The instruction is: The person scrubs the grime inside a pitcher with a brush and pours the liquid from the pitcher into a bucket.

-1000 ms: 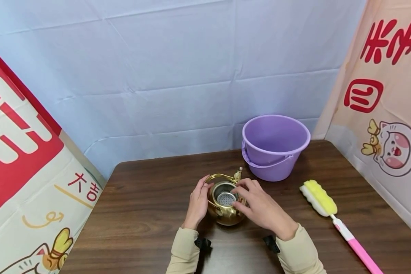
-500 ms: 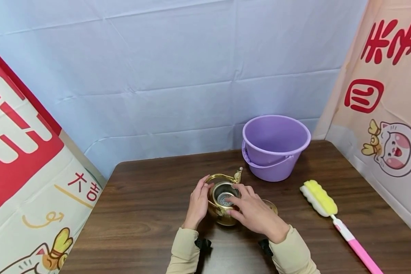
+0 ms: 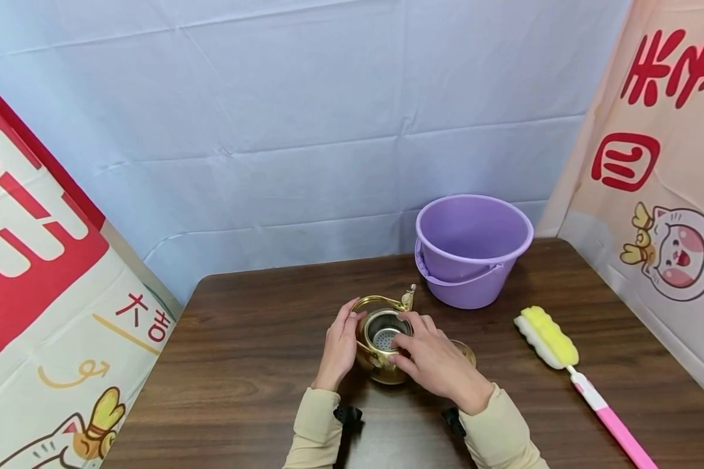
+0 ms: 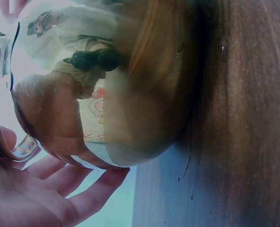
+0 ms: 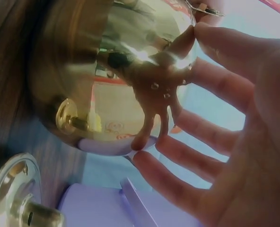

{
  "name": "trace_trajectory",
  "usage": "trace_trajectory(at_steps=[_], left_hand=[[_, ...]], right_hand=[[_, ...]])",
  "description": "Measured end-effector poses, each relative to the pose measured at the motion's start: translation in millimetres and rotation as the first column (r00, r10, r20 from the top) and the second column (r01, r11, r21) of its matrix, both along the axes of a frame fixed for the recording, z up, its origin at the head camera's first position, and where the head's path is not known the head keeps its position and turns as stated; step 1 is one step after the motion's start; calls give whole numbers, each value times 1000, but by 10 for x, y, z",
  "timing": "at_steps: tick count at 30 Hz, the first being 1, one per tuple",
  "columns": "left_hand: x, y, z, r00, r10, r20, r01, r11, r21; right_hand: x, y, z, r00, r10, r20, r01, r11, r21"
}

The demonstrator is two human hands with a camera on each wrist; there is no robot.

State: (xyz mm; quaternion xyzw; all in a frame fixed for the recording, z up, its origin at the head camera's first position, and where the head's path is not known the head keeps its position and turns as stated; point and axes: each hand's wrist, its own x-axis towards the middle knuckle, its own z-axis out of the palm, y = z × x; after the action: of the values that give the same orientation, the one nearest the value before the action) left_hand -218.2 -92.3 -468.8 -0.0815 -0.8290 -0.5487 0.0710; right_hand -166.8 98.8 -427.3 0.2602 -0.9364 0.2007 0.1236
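Note:
A shiny gold teapot (image 3: 381, 374) stands on the table, its lid off and its arched handle (image 3: 375, 301) raised. Inside its mouth sits a perforated metal tea strainer (image 3: 383, 339). My left hand (image 3: 337, 352) grips the pot's left side by the handle; its fingers (image 4: 100, 194) reach round the body in the left wrist view. My right hand (image 3: 437, 365) is at the mouth, index finger inside and thumb on the near rim, pinching the strainer's edge. The right wrist view shows its spread fingers (image 5: 211, 127) against the pot. Beyond this hand lies the gold lid (image 5: 19, 184).
A purple bucket (image 3: 466, 286) stands behind the pot to the right, its handle lowered. Farther right lies a sponge brush (image 3: 548, 339), yellow and white with a pink handle. Printed cloths hang round the dark wooden table (image 3: 252, 352).
My right hand has shifted slightly left and toward me, its index finger going into the pot's mouth. The lid beside it has come into view. My left hand has kept its hold.

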Motion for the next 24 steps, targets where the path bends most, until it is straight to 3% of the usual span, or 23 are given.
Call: trace_trajectory(at_steps=[16, 24], left_hand=[[7, 4, 24, 1000, 5, 3, -5, 1000, -6], [8, 4, 19, 1000, 13, 5, -13, 1000, -12]], right_hand=[[8, -34, 16, 996, -71, -47, 71, 997, -3], [16, -60, 26, 995, -94, -30, 92, 994, -61]])
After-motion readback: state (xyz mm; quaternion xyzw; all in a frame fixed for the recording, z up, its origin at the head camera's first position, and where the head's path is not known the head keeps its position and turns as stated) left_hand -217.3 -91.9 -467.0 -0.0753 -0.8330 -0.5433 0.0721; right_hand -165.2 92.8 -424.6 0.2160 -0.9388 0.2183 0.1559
